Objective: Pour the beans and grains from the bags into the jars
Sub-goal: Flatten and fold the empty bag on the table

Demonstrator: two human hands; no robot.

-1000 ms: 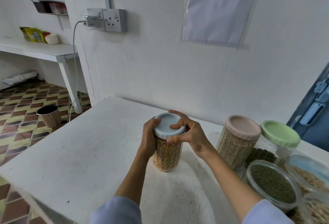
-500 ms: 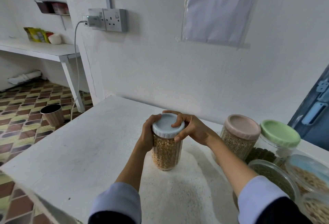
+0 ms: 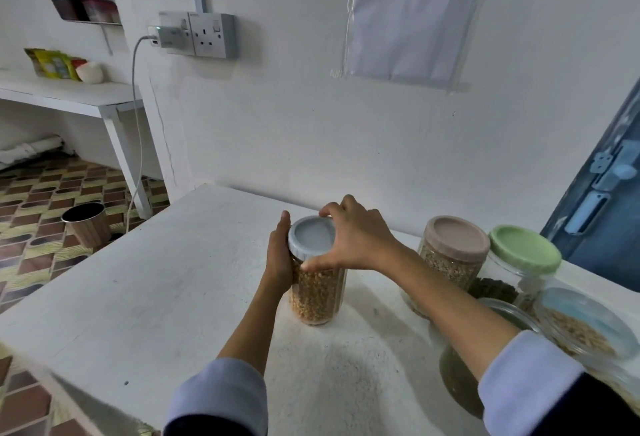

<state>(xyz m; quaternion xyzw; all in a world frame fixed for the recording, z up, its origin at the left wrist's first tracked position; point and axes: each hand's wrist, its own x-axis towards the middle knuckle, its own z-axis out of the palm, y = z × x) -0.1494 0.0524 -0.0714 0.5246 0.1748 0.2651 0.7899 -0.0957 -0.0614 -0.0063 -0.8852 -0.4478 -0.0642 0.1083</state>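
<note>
My right hand (image 3: 360, 241) sits on top of the jar (image 3: 317, 291), fingers curled over the far rim of its grey lid (image 3: 311, 236) and thumb hooked under the near edge, so I am gripping the lid all round. My left hand (image 3: 280, 259) wraps the jar's side at nine o'clock, thumb pointing up along the lid's edge, bracing the body. The jar stands upright on the white table (image 3: 145, 283), filled nearly to the top with yellow grain.

At three o'clock from it, near but apart, stands a jar with a pink lid (image 3: 457, 238), and just beyond that one with a green lid (image 3: 524, 250). At four to five o'clock, under my right forearm, are open jars: one of dark green beans (image 3: 460, 383) and one of pale grain (image 3: 585, 331). I see no bags anywhere in view.

I judge this jar's pouring done and the step in hand to be closing it. Next calls for a firm twist or press of the lid while my left hand stops the body turning, then a tug to check it has seated before moving on to the open jars.
</note>
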